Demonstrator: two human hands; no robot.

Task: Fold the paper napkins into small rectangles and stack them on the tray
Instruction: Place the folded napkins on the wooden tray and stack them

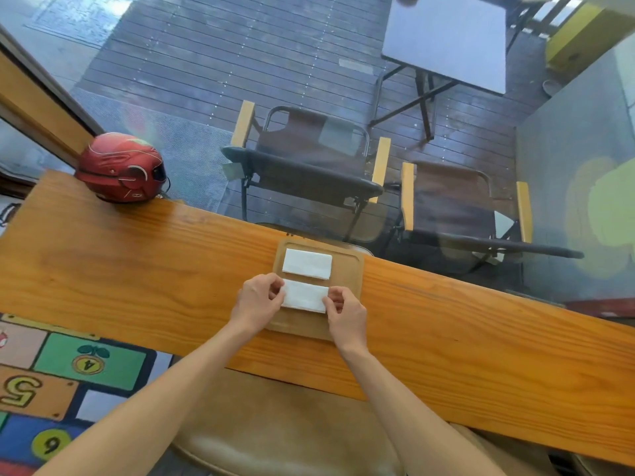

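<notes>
Two white napkins, both folded into small flat rectangles, lie on the wooden tray (350,269) at the centre of the frame. The far napkin (307,263) lies free in the tray's upper half, long side across. The near napkin (305,296) sits just below it, parallel and slightly apart, its two short ends pinched by fingertips. The tray is shallow with rounded corners.

Both hands pinching near napkin (304,296) ends, wooden tray (354,273), far napkin (307,263)
</notes>
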